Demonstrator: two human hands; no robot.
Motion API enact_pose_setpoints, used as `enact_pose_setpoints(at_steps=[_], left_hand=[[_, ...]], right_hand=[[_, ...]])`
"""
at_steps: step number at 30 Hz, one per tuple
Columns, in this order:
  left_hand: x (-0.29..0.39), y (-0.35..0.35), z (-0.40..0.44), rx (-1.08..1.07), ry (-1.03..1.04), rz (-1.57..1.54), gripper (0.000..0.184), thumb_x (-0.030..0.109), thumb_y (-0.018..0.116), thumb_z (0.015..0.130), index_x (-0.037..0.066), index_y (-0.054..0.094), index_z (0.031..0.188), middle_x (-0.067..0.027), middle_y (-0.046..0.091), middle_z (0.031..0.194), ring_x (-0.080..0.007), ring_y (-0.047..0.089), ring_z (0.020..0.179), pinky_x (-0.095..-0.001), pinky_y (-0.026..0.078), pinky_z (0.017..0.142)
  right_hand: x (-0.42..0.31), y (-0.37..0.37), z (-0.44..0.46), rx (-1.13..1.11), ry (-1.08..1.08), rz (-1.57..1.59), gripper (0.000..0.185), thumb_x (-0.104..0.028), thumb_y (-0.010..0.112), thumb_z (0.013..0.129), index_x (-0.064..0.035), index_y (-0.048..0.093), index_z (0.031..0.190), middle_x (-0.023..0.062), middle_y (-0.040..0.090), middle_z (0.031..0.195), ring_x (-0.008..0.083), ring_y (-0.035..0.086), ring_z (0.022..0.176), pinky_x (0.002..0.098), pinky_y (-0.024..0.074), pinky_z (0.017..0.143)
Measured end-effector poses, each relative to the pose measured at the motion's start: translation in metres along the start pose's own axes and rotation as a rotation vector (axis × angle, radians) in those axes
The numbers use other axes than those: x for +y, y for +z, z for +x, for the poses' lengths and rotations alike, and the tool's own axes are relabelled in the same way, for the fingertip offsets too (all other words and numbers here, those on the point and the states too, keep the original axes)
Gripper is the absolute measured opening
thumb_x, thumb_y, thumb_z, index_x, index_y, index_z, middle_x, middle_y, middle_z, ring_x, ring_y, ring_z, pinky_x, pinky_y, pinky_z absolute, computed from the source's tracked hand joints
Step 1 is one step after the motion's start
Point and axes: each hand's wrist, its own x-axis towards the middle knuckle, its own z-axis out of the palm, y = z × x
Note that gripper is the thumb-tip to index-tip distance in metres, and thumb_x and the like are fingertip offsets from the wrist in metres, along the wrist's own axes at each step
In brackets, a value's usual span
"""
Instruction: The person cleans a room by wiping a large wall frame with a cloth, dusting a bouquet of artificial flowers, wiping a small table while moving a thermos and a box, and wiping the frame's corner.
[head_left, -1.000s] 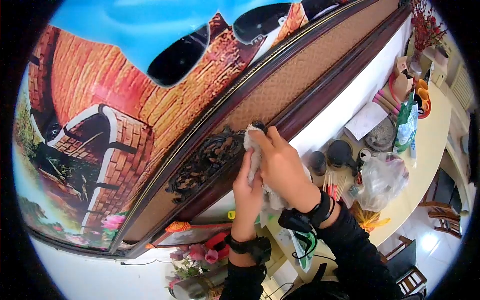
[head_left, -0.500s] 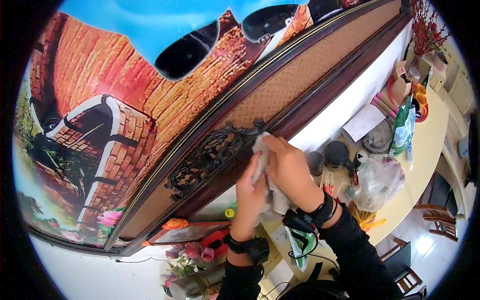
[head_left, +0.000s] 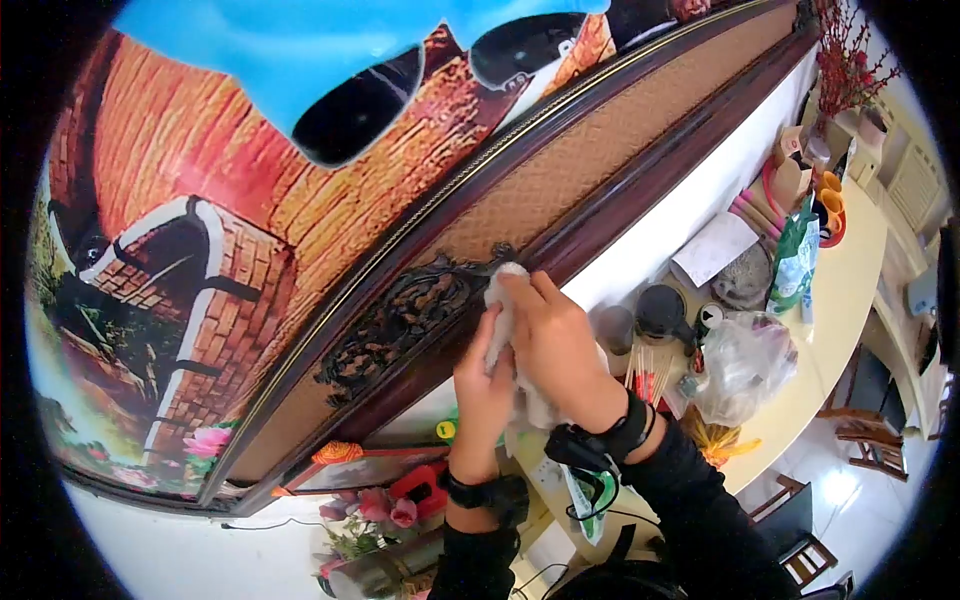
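Note:
My right hand [head_left: 552, 345] is closed on a whitish cloth [head_left: 505, 285], its fingers pressing a bunched end against the dark wooden picture frame [head_left: 590, 235]. Lower on the same cloth, my left hand [head_left: 482, 385] grips with thumb and fingers. More of the cloth hangs below and between the hands, partly hidden by them. Just left of the cloth is a carved dark ornament [head_left: 415, 310] on the frame's woven tan border [head_left: 560, 150]. The large picture [head_left: 190, 110] fills the upper left.
A cream table [head_left: 850, 290] on the right holds a black mug [head_left: 662, 308], a clear plastic bag [head_left: 748, 365], a green-white packet [head_left: 797, 255] and a paper sheet [head_left: 715, 248]. Pink flowers [head_left: 385, 508] stand below the frame. Wooden chairs [head_left: 870, 445] are at the lower right.
Both hands and the cloth have shifted slightly left along with the whole view. The cloth's bunched end stays at the frame beside the carved ornament, and both hands keep hold of it.

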Motion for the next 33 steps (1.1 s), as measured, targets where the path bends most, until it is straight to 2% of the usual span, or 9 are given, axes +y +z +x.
enact_pose_setpoints(at_steps=[3,9,12,15,18,19,22,28,33], left_hand=[[0.001,0.000,-0.006,0.002,-0.052,-0.179,0.048,-0.004,0.048,0.077,-0.005,0.039,0.124,-0.0150,0.049,0.120,-0.0170,0.047,0.108,-0.0278,0.035,0.091],[0.007,-0.003,0.006,0.068,0.017,-0.106,0.047,-0.003,0.046,0.078,-0.004,0.039,0.124,-0.0147,0.048,0.122,-0.0172,0.046,0.110,-0.0276,0.034,0.093],[0.005,-0.004,0.004,0.027,-0.004,-0.143,0.047,-0.005,0.044,0.077,-0.003,0.039,0.124,-0.0144,0.048,0.122,-0.0175,0.046,0.110,-0.0280,0.033,0.093],[0.001,-0.002,0.002,0.045,0.053,-0.095,0.049,-0.009,0.044,0.076,0.000,0.041,0.124,-0.0160,0.050,0.119,-0.0198,0.050,0.108,-0.0277,0.037,0.088],[0.010,-0.005,0.001,-0.006,0.020,-0.117,0.052,-0.011,0.041,0.073,-0.002,0.040,0.125,-0.0134,0.049,0.122,-0.0160,0.046,0.109,-0.0271,0.034,0.092],[0.011,-0.008,0.001,-0.008,0.035,-0.037,0.053,-0.011,0.042,0.073,-0.001,0.040,0.125,-0.0139,0.049,0.122,-0.0149,0.046,0.109,-0.0262,0.035,0.091],[0.006,-0.007,0.004,0.026,0.025,-0.078,0.052,-0.010,0.042,0.074,-0.001,0.040,0.125,-0.0148,0.049,0.122,-0.0154,0.048,0.108,-0.0264,0.035,0.090],[-0.002,0.001,0.004,0.043,0.077,-0.069,0.049,-0.008,0.043,0.075,-0.001,0.041,0.123,-0.0152,0.050,0.120,-0.0176,0.049,0.107,-0.0270,0.036,0.090],[-0.006,-0.003,-0.006,-0.078,0.040,-0.027,0.046,-0.008,0.043,0.076,-0.003,0.041,0.122,-0.0163,0.049,0.121,-0.0192,0.048,0.109,-0.0276,0.035,0.091]], right_hand=[[0.003,-0.002,0.000,-0.021,-0.042,0.060,0.038,0.008,0.051,0.065,-0.0018,0.052,0.102,0.0156,0.049,0.079,0.0349,0.052,0.065,0.0373,0.0464,0.056],[-0.013,0.003,0.019,-0.042,-0.060,-0.179,0.042,0.007,0.053,0.061,0.0008,0.049,0.103,0.0157,0.051,0.080,0.0327,0.054,0.068,0.0354,0.0467,0.058],[-0.017,0.000,0.018,-0.106,-0.052,-0.326,0.032,-0.005,0.054,0.066,0.0042,0.050,0.096,0.0141,0.052,0.077,0.0276,0.056,0.068,0.0335,0.0478,0.058],[-0.021,-0.006,0.019,-0.133,0.012,-0.267,0.033,-0.003,0.055,0.065,0.0034,0.050,0.097,0.0146,0.051,0.078,0.0286,0.056,0.067,0.0344,0.0479,0.058],[-0.013,-0.006,0.011,-0.094,0.045,-0.127,0.034,0.000,0.055,0.064,0.0025,0.050,0.098,0.0148,0.051,0.078,0.0296,0.056,0.067,0.0354,0.0477,0.058],[-0.013,-0.006,0.009,-0.056,0.016,-0.039,0.037,0.006,0.051,0.064,0.0013,0.050,0.101,0.0160,0.051,0.077,0.0342,0.054,0.071,0.0396,0.0449,0.056],[-0.008,0.003,0.017,-0.007,-0.094,-0.117,0.035,0.005,0.051,0.063,0.0006,0.052,0.098,0.0153,0.050,0.074,0.0334,0.053,0.069,0.0396,0.0450,0.056],[-0.007,0.006,0.012,-0.027,-0.057,-0.241,0.041,0.000,0.056,0.060,-0.0024,0.051,0.101,0.0130,0.051,0.076,0.0292,0.054,0.068,0.0361,0.0460,0.056],[0.004,0.004,-0.014,0.080,-0.023,-0.037,0.043,0.002,0.054,0.061,-0.0031,0.051,0.103,0.0134,0.050,0.076,0.0317,0.053,0.064,0.0374,0.0449,0.055]])
